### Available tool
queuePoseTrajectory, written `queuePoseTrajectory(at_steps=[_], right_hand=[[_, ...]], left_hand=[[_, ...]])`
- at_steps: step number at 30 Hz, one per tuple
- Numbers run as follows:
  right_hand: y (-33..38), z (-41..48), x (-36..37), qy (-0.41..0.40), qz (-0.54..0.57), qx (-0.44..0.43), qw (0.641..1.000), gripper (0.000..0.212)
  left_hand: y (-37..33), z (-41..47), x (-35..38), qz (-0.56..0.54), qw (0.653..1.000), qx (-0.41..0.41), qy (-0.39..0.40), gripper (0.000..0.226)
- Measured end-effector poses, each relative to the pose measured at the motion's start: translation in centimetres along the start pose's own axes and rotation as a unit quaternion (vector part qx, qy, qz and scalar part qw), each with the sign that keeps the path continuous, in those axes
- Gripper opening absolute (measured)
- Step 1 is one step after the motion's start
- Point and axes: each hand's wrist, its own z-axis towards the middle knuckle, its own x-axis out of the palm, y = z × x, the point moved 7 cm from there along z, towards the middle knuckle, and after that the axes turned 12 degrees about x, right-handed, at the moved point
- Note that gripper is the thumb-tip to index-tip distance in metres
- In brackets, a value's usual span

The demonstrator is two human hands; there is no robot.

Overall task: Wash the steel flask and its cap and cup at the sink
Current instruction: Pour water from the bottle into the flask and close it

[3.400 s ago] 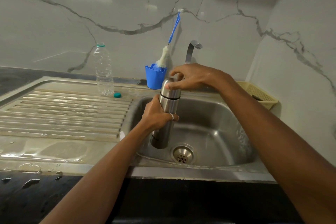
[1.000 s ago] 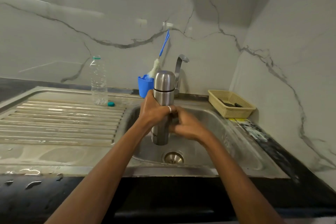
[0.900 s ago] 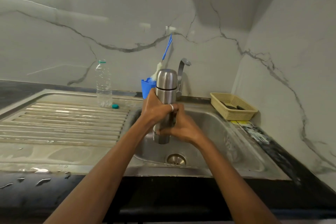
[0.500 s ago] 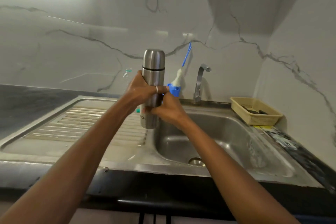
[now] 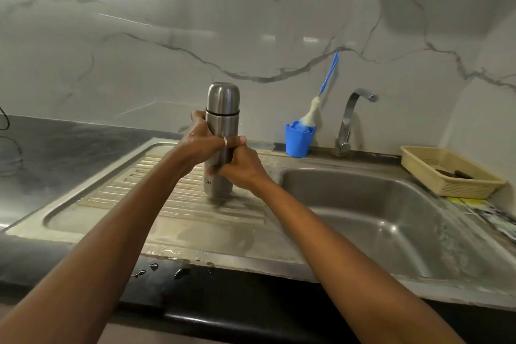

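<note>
Head view: both hands (image 5: 223, 159) grip the upright steel flask (image 5: 222, 109) over the drainboard (image 5: 117, 193).

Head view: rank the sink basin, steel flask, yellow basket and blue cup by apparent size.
1. sink basin
2. steel flask and yellow basket: they look about alike, and the flask seems nearer, so unranked
3. blue cup

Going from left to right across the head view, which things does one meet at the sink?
cylindrical steel flask → blue plastic cup → curved chrome metal tap → pale yellow rectangular plastic basket
</note>
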Motion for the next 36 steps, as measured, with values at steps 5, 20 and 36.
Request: queuePoseTrajectory(at_steps=[5,20,36], right_hand=[[0.1,1.3,0.6,0.009,-0.008,0.006,1.000,0.068],[-0.3,1.4,1.3,0.035,-0.028,0.009,0.999,0.066],[-6.5,5.0,-3.5,0.011,-0.148,0.073,0.986,0.029]], left_hand=[[1.1,1.0,-0.4,-0.011,1.000,0.000,-0.004,0.084],[2.4,1.2,-0.3,-0.023,1.000,-0.011,-0.007,0.086],[6.3,0.8,-3.6,-0.151,0.987,-0.031,-0.046,0.131]])
